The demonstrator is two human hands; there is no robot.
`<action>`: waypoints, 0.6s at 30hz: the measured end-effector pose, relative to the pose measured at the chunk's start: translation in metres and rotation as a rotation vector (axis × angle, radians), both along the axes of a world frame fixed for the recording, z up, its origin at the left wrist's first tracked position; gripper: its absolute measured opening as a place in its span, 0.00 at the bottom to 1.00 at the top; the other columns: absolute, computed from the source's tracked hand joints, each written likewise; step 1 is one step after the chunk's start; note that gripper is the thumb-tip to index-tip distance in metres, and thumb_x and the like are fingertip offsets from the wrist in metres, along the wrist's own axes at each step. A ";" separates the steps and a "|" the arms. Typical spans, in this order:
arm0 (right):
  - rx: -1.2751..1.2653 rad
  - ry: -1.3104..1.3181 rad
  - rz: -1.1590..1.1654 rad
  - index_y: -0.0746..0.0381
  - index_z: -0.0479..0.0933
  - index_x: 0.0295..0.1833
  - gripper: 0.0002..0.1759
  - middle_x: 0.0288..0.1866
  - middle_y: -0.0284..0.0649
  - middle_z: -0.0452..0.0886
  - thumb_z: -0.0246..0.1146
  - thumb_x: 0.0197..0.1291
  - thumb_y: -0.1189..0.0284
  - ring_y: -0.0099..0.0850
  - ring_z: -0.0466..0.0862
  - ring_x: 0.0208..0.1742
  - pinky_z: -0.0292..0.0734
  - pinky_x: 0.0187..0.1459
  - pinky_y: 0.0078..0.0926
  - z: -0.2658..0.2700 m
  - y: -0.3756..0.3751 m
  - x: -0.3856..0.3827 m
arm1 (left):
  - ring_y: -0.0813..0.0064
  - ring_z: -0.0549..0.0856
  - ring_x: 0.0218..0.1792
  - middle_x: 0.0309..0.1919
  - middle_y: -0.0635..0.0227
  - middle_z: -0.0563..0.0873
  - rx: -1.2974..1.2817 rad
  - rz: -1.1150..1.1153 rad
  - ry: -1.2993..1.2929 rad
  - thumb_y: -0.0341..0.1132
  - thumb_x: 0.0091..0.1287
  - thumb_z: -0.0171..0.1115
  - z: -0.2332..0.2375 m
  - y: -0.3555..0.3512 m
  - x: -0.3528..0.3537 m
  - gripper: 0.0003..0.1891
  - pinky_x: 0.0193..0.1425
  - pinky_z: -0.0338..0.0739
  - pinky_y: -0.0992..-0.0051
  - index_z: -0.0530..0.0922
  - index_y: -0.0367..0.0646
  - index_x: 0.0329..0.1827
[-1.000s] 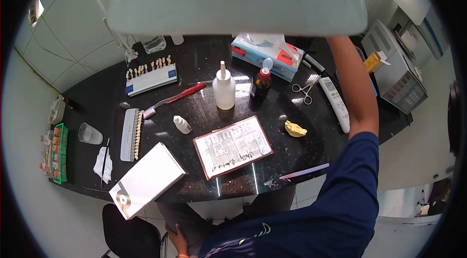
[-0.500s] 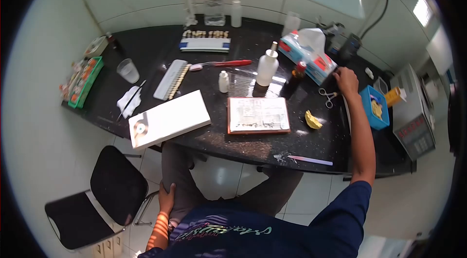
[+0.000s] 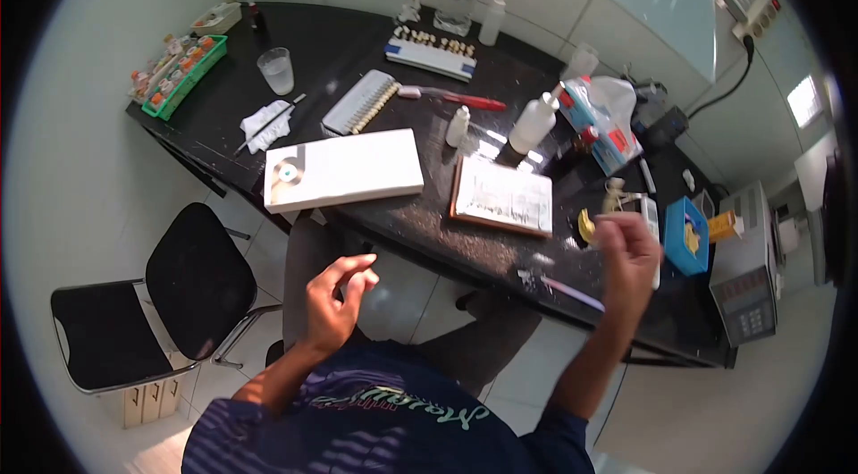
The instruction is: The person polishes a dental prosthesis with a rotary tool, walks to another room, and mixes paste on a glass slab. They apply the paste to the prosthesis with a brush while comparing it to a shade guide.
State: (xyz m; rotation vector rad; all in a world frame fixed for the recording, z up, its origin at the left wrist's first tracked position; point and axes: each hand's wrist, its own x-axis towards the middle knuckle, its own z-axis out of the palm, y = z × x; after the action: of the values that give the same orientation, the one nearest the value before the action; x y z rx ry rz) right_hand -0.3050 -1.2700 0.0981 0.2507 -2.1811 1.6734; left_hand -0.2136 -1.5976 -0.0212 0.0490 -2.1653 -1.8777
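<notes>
My left hand (image 3: 335,302) is raised in front of the table edge, fingers curved and apart from the thumb, with nothing visible in it. Blurred by motion, my right hand (image 3: 628,258) hangs over the table's right part with its fingers drawn together; what they hold, if anything, cannot be made out. Just beyond it are a yellow piece (image 3: 585,226) and small metal scissors (image 3: 617,194), both partly blurred. A purple stick (image 3: 572,293) lies to its left. The brown-edged pad (image 3: 503,195) is between the hands, and the white box (image 3: 344,170) lies beyond my left hand.
Bottles (image 3: 534,124), a tissue box (image 3: 608,124), tooth shade guides (image 3: 362,102), a red toothbrush (image 3: 478,101), a plastic cup (image 3: 277,72) and a green tray (image 3: 188,79) stand on the black table (image 3: 357,45). A blue basket (image 3: 686,242) is at right, a black chair (image 3: 198,273) at left.
My right hand has come back from beside the tissue box toward the front edge. My left hand has risen from my leg. The camera view has shifted and turned.
</notes>
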 end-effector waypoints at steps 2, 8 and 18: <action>-0.044 -0.155 0.124 0.67 0.81 0.40 0.06 0.34 0.35 0.86 0.67 0.64 0.74 0.16 0.81 0.33 0.74 0.37 0.14 -0.006 -0.049 0.031 | 0.77 0.85 0.41 0.39 0.61 0.87 0.089 -0.232 0.040 0.25 0.73 0.54 0.031 0.021 -0.021 0.14 0.50 0.81 0.77 0.80 0.32 0.58; -0.269 -0.189 0.227 0.67 0.80 0.42 0.06 0.34 0.36 0.86 0.67 0.64 0.76 0.15 0.81 0.33 0.74 0.37 0.11 -0.033 -0.100 0.050 | 0.75 0.83 0.54 0.54 0.57 0.85 0.409 -0.565 0.065 0.30 0.76 0.57 0.073 0.055 -0.060 0.19 0.61 0.78 0.74 0.74 0.31 0.66; -0.231 -0.260 0.374 0.69 0.81 0.46 0.09 0.32 0.35 0.85 0.69 0.65 0.74 0.13 0.79 0.33 0.71 0.32 0.11 -0.057 -0.122 0.064 | 0.78 0.86 0.42 0.44 0.63 0.87 0.513 -0.732 -0.004 0.30 0.70 0.66 0.056 0.027 -0.061 0.16 0.51 0.82 0.76 0.79 0.32 0.58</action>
State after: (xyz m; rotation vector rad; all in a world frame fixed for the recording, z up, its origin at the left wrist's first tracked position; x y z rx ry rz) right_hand -0.2410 -1.3916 0.0415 0.4188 -2.1926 2.2569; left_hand -0.2750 -1.5702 0.0347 -0.7252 -1.7619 -2.7744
